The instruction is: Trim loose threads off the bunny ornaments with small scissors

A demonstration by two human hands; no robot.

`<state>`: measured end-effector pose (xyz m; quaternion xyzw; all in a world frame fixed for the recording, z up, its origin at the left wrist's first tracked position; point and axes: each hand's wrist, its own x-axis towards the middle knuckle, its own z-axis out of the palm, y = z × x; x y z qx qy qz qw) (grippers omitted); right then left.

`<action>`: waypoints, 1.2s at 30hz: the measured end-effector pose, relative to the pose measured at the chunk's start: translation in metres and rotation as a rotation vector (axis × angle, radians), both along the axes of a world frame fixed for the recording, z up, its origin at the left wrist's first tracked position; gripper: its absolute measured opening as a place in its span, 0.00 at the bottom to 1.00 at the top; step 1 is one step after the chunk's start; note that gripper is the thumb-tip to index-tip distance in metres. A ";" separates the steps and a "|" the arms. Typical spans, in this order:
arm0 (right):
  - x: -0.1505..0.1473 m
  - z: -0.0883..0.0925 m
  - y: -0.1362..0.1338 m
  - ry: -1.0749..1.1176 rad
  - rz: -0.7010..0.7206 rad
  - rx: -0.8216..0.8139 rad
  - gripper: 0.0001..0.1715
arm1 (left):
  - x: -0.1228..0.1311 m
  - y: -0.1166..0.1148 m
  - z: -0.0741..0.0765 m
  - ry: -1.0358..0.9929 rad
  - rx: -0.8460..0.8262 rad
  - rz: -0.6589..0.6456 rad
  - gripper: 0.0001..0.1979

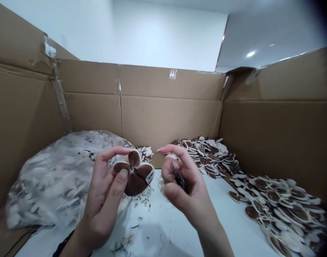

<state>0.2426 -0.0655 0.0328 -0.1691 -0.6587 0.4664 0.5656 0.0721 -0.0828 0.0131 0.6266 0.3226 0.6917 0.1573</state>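
My left hand [107, 192] pinches a brown, white-edged piece with several rounded lobes [136, 180] between thumb and fingers. A small white label with dark print [150, 176] shows on its right lobe. To the right, apart from the piece, my right hand [183, 182] is curled round a small dark tool [178, 177], its index finger stretched out to the left. Most of the tool is hidden in the palm, so its kind cannot be made out.
A clear plastic bag [53, 178] full of whitish pieces bulges at the left. Brown and white pieces lie heaped at the back right [206, 153] and right [289, 207]. Scraps [143, 200] litter the white surface [158, 232]. Cardboard walls [168, 114] stand around it.
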 end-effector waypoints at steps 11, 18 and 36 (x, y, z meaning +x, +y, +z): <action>-0.017 -0.006 0.009 -0.226 0.086 0.131 0.09 | 0.004 0.000 -0.001 0.166 0.078 0.031 0.08; -0.039 -0.026 0.006 0.190 0.324 -0.032 0.16 | 0.015 -0.002 -0.007 -0.298 -0.019 -0.297 0.05; -0.025 -0.020 0.015 0.019 -0.162 0.158 0.09 | 0.009 0.003 0.014 0.146 -0.250 -0.279 0.08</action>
